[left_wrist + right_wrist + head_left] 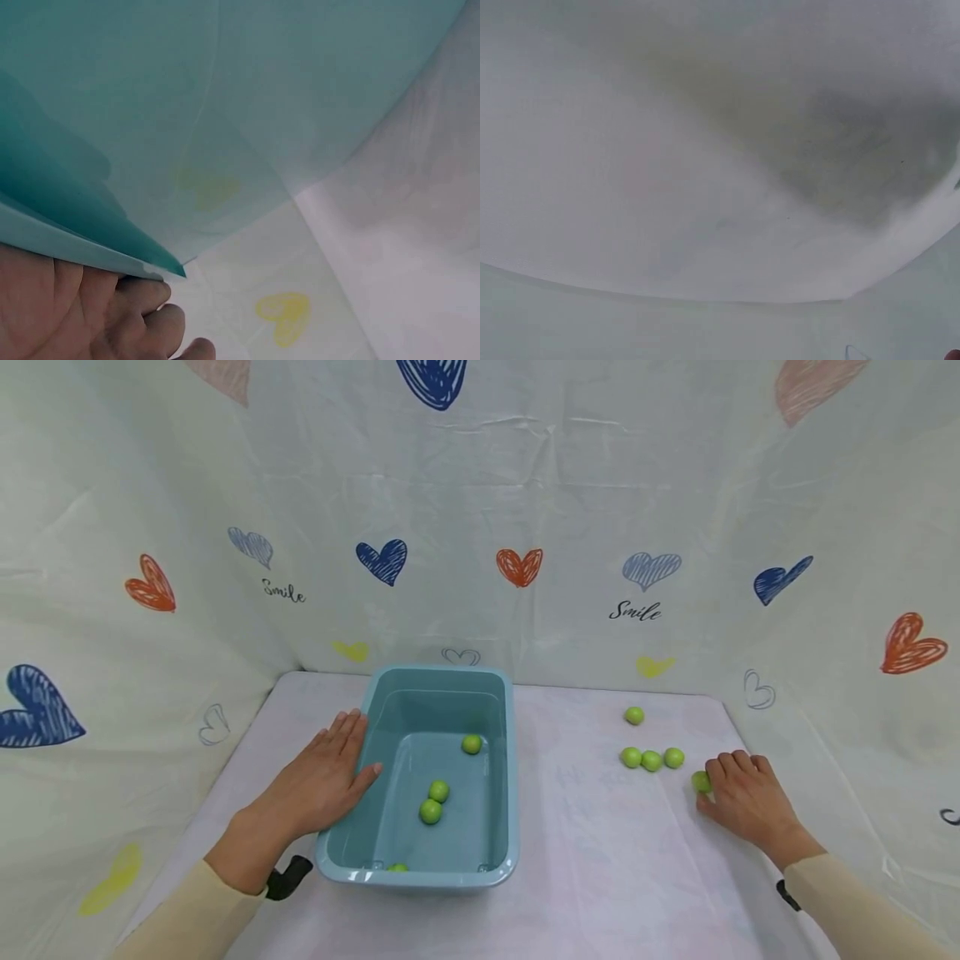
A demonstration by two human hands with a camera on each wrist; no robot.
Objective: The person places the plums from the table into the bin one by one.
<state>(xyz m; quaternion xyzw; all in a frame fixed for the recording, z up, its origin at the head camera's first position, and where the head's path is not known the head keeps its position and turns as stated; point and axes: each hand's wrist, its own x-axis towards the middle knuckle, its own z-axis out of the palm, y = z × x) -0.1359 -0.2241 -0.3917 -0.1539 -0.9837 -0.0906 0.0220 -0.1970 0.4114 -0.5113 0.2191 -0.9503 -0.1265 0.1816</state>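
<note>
A blue-green plastic basin (512,785) stands left of centre on the table, several small round green balls (431,812) on its floor. My left hand (318,781) rests on the basin's left rim, fingers straight and thumb over the edge. In the left wrist view its fingers (142,319) show just below the rim. Far to the right, my right hand (750,797) holds a green ball (701,782) at the table between thumb and curled fingers. Only a bit of fingertip (952,355) enters the right wrist view; the ball is hidden there.
Three more green balls (651,761) lie in a loose row left of my right hand, and a single green ball (634,716) lies behind them. A white cloth (585,860) covers the table. White sheets with printed hearts (519,567) hang at the back and sides.
</note>
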